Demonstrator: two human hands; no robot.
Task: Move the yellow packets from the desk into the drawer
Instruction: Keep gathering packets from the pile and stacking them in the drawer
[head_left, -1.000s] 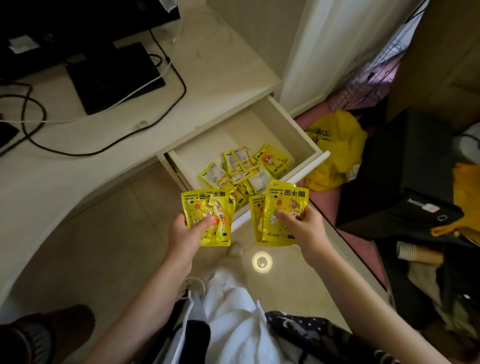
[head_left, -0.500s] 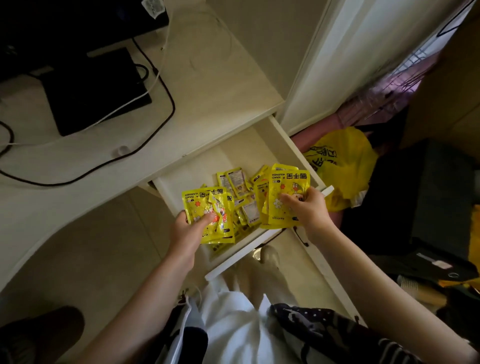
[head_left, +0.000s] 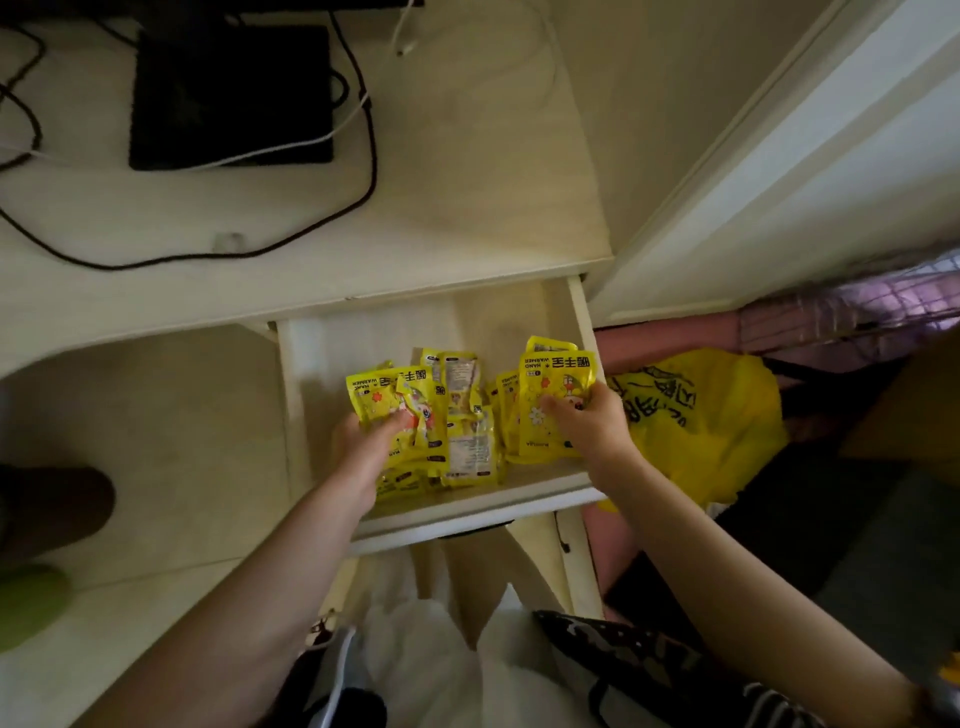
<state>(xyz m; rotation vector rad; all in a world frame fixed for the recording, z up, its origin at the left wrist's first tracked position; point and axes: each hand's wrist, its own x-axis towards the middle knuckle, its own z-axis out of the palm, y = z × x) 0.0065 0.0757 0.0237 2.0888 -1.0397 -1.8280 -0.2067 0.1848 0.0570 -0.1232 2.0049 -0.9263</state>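
Note:
The white drawer (head_left: 470, 512) stands pulled out under the desk (head_left: 457, 218). Several yellow hand-warmer packets (head_left: 470, 447) lie loose inside it. My left hand (head_left: 363, 444) is inside the drawer's left half, shut on a small bunch of yellow packets (head_left: 387, 395). My right hand (head_left: 589, 421) is over the drawer's right half, shut on another bunch of yellow packets (head_left: 553, 395). Both bunches sit low, among the loose packets. No packets show on the desk top.
A black flat device (head_left: 228, 93) with black and white cables (head_left: 291, 145) lies on the desk. A yellow plastic bag (head_left: 701, 415) sits on the floor right of the drawer. White door frame (head_left: 779, 171) at right; clothing below me.
Both hands moved forward from in front of the drawer to inside it, carrying their packet bunches down among the loose packets. The view tilted to look more squarely into the drawer.

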